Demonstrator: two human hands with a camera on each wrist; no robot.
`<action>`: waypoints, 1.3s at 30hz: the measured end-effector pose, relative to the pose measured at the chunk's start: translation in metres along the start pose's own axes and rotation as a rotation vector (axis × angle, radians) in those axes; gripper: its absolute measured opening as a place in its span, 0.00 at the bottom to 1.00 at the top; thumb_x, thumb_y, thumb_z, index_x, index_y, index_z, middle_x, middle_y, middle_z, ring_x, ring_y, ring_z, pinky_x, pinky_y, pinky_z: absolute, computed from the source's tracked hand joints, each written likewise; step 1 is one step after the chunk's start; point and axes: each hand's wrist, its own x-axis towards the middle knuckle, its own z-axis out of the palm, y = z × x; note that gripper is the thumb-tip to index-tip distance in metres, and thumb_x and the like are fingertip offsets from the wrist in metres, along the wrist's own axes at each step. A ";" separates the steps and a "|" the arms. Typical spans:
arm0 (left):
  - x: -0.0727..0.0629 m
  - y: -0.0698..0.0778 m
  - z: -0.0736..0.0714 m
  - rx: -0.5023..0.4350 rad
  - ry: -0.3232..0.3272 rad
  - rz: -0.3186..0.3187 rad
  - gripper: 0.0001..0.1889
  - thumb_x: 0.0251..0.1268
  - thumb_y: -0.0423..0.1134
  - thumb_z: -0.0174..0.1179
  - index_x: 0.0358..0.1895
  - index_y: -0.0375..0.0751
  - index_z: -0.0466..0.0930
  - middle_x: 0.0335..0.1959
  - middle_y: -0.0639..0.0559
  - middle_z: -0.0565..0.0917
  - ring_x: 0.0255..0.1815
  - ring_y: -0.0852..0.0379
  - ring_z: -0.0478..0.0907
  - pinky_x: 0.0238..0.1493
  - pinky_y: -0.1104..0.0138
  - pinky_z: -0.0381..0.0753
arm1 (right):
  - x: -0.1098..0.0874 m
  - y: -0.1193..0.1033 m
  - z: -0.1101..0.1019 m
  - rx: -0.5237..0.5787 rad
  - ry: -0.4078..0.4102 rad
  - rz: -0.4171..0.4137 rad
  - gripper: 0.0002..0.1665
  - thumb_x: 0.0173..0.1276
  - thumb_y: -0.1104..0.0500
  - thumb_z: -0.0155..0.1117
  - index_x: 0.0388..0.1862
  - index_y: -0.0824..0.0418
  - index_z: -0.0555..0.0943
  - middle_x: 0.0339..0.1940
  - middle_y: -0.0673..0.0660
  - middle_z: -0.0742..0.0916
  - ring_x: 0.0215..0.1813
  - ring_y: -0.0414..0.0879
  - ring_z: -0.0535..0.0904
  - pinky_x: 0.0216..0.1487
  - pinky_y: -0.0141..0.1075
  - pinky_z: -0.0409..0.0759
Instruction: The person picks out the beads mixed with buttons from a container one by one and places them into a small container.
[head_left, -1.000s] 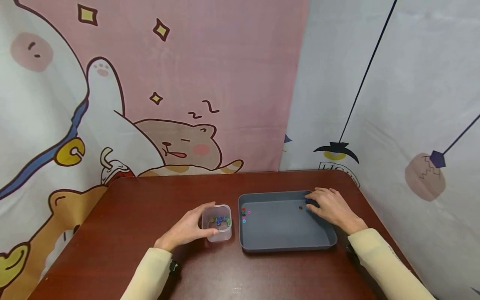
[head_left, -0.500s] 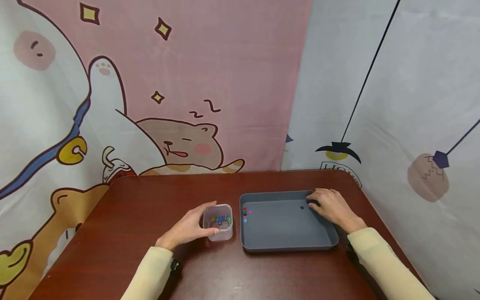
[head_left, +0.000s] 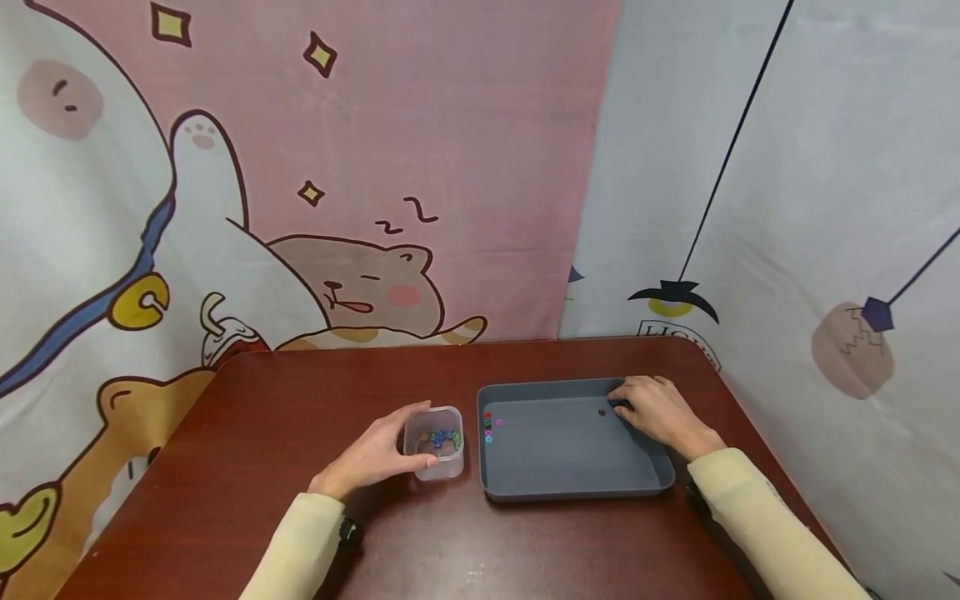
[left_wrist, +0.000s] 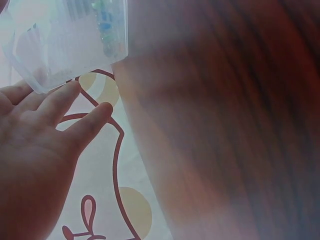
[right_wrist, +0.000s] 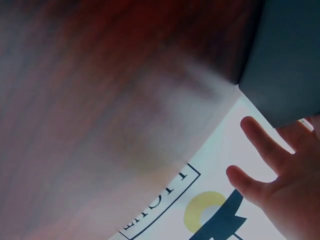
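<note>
My left hand (head_left: pixel 378 450) holds a clear square plastic container (head_left: pixel 441 471), thumb on the near side and fingers behind it. Several small blue, green and brownish beads (head_left: pixel 442 437) lie inside. In the left wrist view two fingers (left_wrist: pixel 90 122) extend past the container's edge. My right hand (head_left: pixel 660 411) reaches into the far right corner of a grey tray (head_left: pixel 570 450); thumb and index finger pinch around a small blue bead (head_left: pixel 614 402), partly hidden. In the right wrist view the outer fingers (right_wrist: pixel 262 142) spread outside the tray wall; the pinch is hidden there.
Inside the tray, a column of small coloured pieces (head_left: pixel 487 423) lines the left wall, with a pink ring (head_left: pixel 498 422) beside it. A brown bead (head_left: pixel 602 412) lies near my right thumb. The brown table (head_left: pixel 337 375) meets printed curtains (head_left: pixel 510 208) behind.
The right hand stays at the tray corner, its fingers shifting slightly around the blue bead. The left hand and container keep their place. The view sways a little.
</note>
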 end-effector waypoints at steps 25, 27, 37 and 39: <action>0.000 -0.002 0.000 0.001 -0.006 -0.004 0.50 0.56 0.61 0.75 0.79 0.45 0.64 0.72 0.49 0.74 0.68 0.49 0.73 0.69 0.42 0.71 | -0.005 -0.003 -0.019 0.118 0.088 0.019 0.10 0.67 0.60 0.75 0.46 0.61 0.91 0.50 0.61 0.90 0.63 0.66 0.79 0.63 0.64 0.74; 0.000 -0.003 0.000 0.005 -0.009 -0.010 0.50 0.56 0.61 0.75 0.79 0.46 0.64 0.72 0.49 0.73 0.68 0.49 0.73 0.69 0.42 0.71 | -0.005 -0.006 -0.022 0.130 0.114 0.015 0.10 0.66 0.60 0.76 0.45 0.61 0.91 0.49 0.61 0.90 0.64 0.66 0.79 0.63 0.64 0.74; 0.002 -0.003 -0.001 0.018 -0.005 -0.011 0.50 0.55 0.60 0.75 0.79 0.45 0.64 0.73 0.49 0.73 0.68 0.48 0.73 0.69 0.43 0.72 | -0.008 -0.019 -0.042 0.228 0.265 0.009 0.10 0.65 0.61 0.76 0.45 0.61 0.90 0.50 0.62 0.90 0.63 0.65 0.79 0.58 0.64 0.76; 0.001 -0.003 0.000 0.016 -0.007 -0.012 0.50 0.55 0.60 0.75 0.79 0.44 0.64 0.73 0.49 0.73 0.68 0.48 0.73 0.69 0.43 0.72 | -0.009 -0.022 -0.046 0.243 0.285 0.008 0.10 0.65 0.61 0.76 0.45 0.60 0.90 0.50 0.62 0.90 0.64 0.65 0.79 0.59 0.65 0.75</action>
